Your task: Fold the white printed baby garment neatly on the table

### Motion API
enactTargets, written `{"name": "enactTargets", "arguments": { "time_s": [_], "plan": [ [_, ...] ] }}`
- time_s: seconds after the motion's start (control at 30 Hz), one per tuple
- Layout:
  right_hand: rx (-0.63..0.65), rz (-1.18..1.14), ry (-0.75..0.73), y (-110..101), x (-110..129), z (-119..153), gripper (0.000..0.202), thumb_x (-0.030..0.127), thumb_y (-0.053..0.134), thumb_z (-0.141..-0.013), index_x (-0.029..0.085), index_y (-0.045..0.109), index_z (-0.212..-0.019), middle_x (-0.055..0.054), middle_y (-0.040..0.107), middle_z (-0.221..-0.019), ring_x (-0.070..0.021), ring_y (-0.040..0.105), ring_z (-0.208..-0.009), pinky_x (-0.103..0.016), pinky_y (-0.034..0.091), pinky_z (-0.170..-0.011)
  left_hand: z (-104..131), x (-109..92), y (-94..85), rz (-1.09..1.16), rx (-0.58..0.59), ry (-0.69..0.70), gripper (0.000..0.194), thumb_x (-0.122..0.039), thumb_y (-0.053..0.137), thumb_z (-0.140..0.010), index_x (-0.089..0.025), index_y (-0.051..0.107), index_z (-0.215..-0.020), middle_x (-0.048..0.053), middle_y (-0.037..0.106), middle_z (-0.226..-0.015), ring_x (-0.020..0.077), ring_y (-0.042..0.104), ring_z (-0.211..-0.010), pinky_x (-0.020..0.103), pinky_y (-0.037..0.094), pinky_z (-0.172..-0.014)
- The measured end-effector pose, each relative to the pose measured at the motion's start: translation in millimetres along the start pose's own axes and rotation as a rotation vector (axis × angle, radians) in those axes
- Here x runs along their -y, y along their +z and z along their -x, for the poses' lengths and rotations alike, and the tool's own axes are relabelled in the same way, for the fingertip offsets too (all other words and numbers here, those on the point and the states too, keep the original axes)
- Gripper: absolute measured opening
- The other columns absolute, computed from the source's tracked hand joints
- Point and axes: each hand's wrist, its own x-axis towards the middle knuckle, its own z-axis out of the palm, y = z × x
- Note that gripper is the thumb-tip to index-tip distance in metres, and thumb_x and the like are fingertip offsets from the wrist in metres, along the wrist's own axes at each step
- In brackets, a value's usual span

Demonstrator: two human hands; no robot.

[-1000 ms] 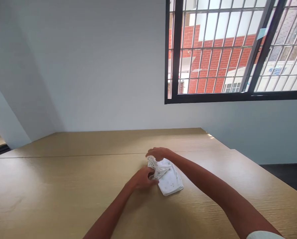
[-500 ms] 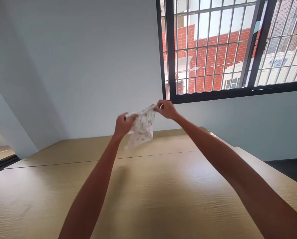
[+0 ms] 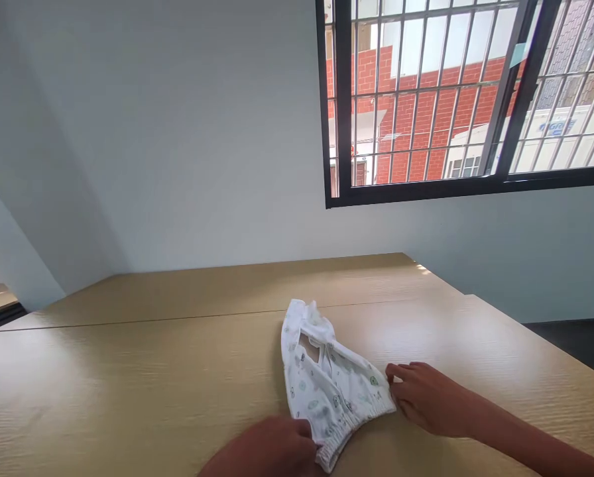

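Observation:
A small pair of white baby pants [image 3: 321,384] with a scattered green and grey print lies on the wooden tabletop. Its gathered elastic waistband faces me, and the legs stretch away, partly folded. At the waistband's near left corner, my left hand [image 3: 280,447] is closed on the cloth; some of its fingers are hidden beneath the hand. My right hand [image 3: 426,397] has its fingers bent around the right corner of the waistband, thumb and forefinger at the fabric's edge.
The light wooden table [image 3: 152,377] has a seam across it near the back. Behind it stands a grey-white wall [image 3: 202,146] with a black-framed, barred window [image 3: 426,99] at upper right. A dark floor [image 3: 575,338] shows past the table's right edge.
The pants were held up in the air, bunched, between both hands near the wall. Now they lie spread on the table, and both hands have come down and closer to me.

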Motion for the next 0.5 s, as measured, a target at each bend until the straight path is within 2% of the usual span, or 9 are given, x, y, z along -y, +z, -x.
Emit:
{"name": "enactTargets", "arguments": {
  "time_s": [0.03, 0.1, 0.17, 0.23, 0.37, 0.43, 0.5],
  "plan": [
    [-0.015, -0.044, 0.018, 3.5, 2.5, 5.5, 0.017, 0.013, 0.046, -0.085, 0.019, 0.058, -0.075, -0.006, 0.061, -0.083, -0.0171, 0.057, -0.071, -0.029, 0.043, -0.067, -0.7, -1.6, 5.5, 0.041, 0.003, -0.007, 0.01, -0.017, 0.058, -0.08, -0.024, 0.065, -0.082, 0.002, 0.066, -0.087, 0.0164, 0.063, -0.072, 0.023, 0.046, -0.064],
    [-0.093, -0.125, 0.051, -1.7, 5.6, 0.4, 0.018, 0.016, 0.044, -0.089, 0.019, 0.059, -0.081, -0.006, 0.061, -0.084, -0.0183, 0.058, -0.076, -0.031, 0.045, -0.071, -7.7, -1.9, 5.2, 0.088, -0.074, -0.027, 0.008, -0.02, 0.057, -0.082, -0.024, 0.063, -0.087, 0.002, 0.065, -0.091, 0.0173, 0.062, -0.079, 0.024, 0.047, -0.07],
    [-0.148, -0.212, 0.039, -8.7, 7.2, -20.2, 0.016, 0.018, 0.044, -0.091, 0.019, 0.06, -0.087, -0.006, 0.062, -0.087, -0.0185, 0.058, -0.079, -0.031, 0.046, -0.072, -22.8, 2.3, 1.6, 0.099, -0.164, -0.049, 0.007, -0.022, 0.055, -0.085, -0.023, 0.06, -0.089, 0.002, 0.064, -0.094, 0.0183, 0.061, -0.085, 0.026, 0.046, -0.074],
    [-0.141, -0.298, -0.04, -5.8, 8.7, -46.7, 0.013, 0.019, 0.048, -0.091, 0.02, 0.061, -0.092, -0.007, 0.063, -0.096, -0.0183, 0.06, -0.086, -0.03, 0.049, -0.075, -43.0, 11.2, 3.0, 0.084, -0.19, -0.064, 0.007, -0.023, 0.054, -0.086, -0.022, 0.058, -0.092, 0.002, 0.063, -0.095, 0.0188, 0.059, -0.085, 0.027, 0.046, -0.074],
    [-0.134, -0.282, -0.173, 28.7, 9.5, -87.3, 0.02, 0.018, 0.05, -0.09, 0.019, 0.061, -0.106, -0.009, 0.06, -0.119, -0.0214, 0.057, -0.107, -0.034, 0.049, -0.091, -75.2, 40.0, 16.1, 0.027, -0.175, -0.045, 0.021, -0.034, 0.067, -0.077, -0.021, 0.059, -0.091, 0.004, 0.061, -0.098, 0.0215, 0.057, -0.087, 0.03, 0.047, -0.075],
    [-0.149, -0.221, -0.174, 47.2, 3.3, -93.6, 0.026, 0.022, 0.051, -0.09, 0.017, 0.059, -0.115, -0.013, 0.058, -0.124, -0.0254, 0.054, -0.114, -0.04, 0.047, -0.096, -78.7, 52.4, 22.9, 0.021, -0.227, -0.031, 0.037, -0.047, 0.073, -0.071, -0.021, 0.06, -0.094, 0.005, 0.059, -0.103, 0.0246, 0.055, -0.096, 0.035, 0.047, -0.083],
    [-0.157, -0.19, -0.127, 58.9, -9.6, -90.8, 0.041, 0.032, 0.054, -0.09, 0.014, 0.052, -0.127, -0.017, 0.055, -0.128, -0.0297, 0.049, -0.121, -0.045, 0.044, -0.1, -75.4, 56.5, 32.4, 0.014, -0.279, -0.027, 0.053, -0.057, 0.073, -0.067, -0.022, 0.059, -0.103, 0.008, 0.056, -0.115, 0.0296, 0.05, -0.11, 0.044, 0.04, -0.098]
  ]
}}
